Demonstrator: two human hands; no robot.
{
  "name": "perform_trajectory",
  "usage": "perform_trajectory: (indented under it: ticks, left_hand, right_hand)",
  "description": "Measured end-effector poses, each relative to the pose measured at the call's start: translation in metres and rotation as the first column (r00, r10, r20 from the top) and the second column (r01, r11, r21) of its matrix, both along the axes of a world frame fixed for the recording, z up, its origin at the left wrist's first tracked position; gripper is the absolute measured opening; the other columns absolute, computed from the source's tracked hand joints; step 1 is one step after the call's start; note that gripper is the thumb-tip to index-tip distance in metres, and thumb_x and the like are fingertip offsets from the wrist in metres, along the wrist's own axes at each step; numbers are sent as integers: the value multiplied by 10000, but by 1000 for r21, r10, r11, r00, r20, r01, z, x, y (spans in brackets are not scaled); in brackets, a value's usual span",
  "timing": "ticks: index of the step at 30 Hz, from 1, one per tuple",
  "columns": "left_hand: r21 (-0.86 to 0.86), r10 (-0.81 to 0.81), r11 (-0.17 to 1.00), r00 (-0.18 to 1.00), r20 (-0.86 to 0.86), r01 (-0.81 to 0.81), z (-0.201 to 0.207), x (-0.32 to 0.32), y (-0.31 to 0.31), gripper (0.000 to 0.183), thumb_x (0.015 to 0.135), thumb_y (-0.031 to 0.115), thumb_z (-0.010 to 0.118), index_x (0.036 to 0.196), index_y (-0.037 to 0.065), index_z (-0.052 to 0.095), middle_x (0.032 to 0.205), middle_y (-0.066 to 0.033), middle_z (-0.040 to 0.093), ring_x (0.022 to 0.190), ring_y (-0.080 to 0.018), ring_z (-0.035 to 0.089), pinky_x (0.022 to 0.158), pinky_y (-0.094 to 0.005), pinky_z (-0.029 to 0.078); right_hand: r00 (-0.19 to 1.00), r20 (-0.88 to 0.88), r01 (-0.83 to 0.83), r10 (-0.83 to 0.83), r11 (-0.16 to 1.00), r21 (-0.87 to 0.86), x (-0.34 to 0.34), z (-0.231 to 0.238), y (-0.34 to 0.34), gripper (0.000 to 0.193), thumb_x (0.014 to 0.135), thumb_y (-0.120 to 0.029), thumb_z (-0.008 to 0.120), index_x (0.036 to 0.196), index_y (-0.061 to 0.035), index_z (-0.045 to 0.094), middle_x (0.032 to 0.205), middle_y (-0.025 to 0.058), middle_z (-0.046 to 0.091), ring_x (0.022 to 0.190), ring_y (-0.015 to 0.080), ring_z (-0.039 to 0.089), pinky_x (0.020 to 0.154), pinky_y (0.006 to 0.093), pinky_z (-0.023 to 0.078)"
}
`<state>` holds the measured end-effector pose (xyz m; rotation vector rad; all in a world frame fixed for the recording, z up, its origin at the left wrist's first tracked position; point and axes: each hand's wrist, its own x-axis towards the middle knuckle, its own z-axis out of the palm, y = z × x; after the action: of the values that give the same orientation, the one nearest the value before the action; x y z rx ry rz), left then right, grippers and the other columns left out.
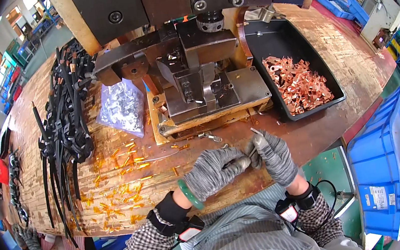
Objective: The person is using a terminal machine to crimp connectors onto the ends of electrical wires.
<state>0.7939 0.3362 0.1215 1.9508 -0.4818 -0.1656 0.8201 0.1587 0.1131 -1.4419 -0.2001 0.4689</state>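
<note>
My left hand [216, 171], in a grey knit glove, is closed in a pinch near the table's front edge. Its fingertips meet those of my right hand [273, 157], gloved alike and also pinched. Between them shows a bit of something thin, too small to name. Just beyond my fingers, a small metal cable lug [210, 137] lies on the wooden table [167, 180]. Past it stands a steel press die [201, 94] on a base plate. Orange-yellow plastic bits [122, 188] are scattered to the left of my left hand.
A black tray [299, 36] of copper pieces [298, 84] sits right of the press. Left are a clear bag of metal lugs [122, 107] and bundled black cables [64, 112]. A blue crate [389, 160] stands at right. Another person's gloved hands [31, 243] are at far left.
</note>
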Motion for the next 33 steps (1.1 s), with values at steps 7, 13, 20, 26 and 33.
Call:
perform_trajectory:
  ticks: [7,13,20,26,33]
  left_hand:
    - [-413,-301,907,814,-497,83,4,4,20,260,877,258,519,988,27,561,767,-30,594,581,-68,526,491,-192,419]
    - [-558,-164,814,857,-489,-162,2,3,18,327,811,288,578,935,-12,539,653,-58,570,437,-89,484,374,-190,362]
    - [-638,-157,706,811,-564,-307,6,-1,7,289,807,290,585,903,21,542,674,-42,582,463,-75,503,377,-176,368]
    - [-639,-107,654,787,-608,-405,19,0,-9,189,850,175,523,955,18,526,750,-22,560,645,-52,504,564,-172,412]
    - [-591,144,751,947,-288,-294,32,7,-35,193,898,191,449,944,29,541,750,-18,567,580,-61,482,525,-183,400]
  right_hand:
    - [972,117,195,-206,976,100,26,13,16,208,877,-214,527,960,-28,567,664,-6,536,527,48,485,487,194,409]
    - [501,865,402,-19,890,-213,31,2,17,306,804,-131,582,1102,-66,549,812,72,609,671,210,580,613,303,478]
    - [288,936,543,203,770,-334,38,0,23,395,722,-159,592,1112,-114,548,984,84,581,808,250,579,697,336,477]
    - [250,918,574,308,716,-397,44,6,24,386,726,-176,526,1106,-110,538,1061,83,555,912,242,558,778,355,459]
    - [274,940,570,204,753,-329,52,9,21,372,712,-187,529,1075,-107,551,1029,82,573,883,237,570,734,341,474]
